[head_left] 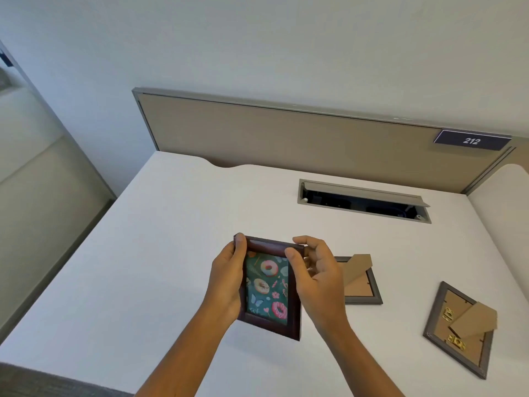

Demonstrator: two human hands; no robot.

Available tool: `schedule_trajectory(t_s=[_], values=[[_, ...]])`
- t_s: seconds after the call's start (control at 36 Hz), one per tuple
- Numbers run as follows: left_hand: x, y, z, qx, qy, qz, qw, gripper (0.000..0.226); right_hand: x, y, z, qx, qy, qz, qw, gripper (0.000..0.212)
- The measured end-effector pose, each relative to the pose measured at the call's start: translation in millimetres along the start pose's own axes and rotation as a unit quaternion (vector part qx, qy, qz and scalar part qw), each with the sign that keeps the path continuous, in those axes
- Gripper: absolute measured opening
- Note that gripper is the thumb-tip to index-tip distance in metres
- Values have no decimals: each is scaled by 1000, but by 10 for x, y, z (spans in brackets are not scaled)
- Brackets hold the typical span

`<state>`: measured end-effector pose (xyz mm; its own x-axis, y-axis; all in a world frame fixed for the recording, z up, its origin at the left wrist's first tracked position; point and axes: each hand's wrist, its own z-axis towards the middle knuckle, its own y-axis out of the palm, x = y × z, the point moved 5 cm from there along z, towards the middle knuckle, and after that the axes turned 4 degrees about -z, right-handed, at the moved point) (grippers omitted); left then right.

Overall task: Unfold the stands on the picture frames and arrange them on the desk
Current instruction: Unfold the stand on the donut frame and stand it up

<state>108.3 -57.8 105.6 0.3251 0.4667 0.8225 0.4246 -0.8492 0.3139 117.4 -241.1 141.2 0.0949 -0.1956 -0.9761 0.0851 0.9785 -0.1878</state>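
Note:
A dark brown picture frame (pixel 267 285) with a doughnut print faces me, held upright above the white desk (pixel 143 267). My left hand (pixel 227 282) grips its left edge, thumb over the top corner. My right hand (pixel 317 279) holds its right edge, fingers reaching behind it; the frame's back and stand are hidden. To the right, a grey frame (pixel 363 285) lies face down with its cardboard stand raised, partly hidden by my right hand. Further right, a second grey frame (pixel 461 330) lies face down with its stand lifted and brass clips showing.
An open cable hatch (pixel 363 200) is set into the desk behind the frames. A beige partition panel (pixel 286 133) with a "212" sign (pixel 471 140) runs along the back edge. The desk's left edge drops to the floor (pixel 43 210).

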Motion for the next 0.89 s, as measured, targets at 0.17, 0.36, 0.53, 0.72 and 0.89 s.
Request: schedule_trajectory(t_s=[0.17, 0.36, 0.53, 0.72, 0.89], values=[[62, 13, -21, -36, 58, -107, 992, 48, -251, -22, -183, 21, -126, -45, 991, 25], [182, -71, -74, -67, 156, -192, 966, 35, -425, -2, -397, 5, -196, -38, 980, 30], [220, -70, -119, -127, 150, -232, 953, 39, -380, 22, -526, -55, -160, -22, 985, 45], [279, -102, -114, -159, 138, -238, 948, 36, -266, -16, -614, -66, -115, -57, 989, 48], [352, -58, -142, -195, 142, -272, 932, 38, -208, -18, -654, -78, -116, -103, 985, 49]])
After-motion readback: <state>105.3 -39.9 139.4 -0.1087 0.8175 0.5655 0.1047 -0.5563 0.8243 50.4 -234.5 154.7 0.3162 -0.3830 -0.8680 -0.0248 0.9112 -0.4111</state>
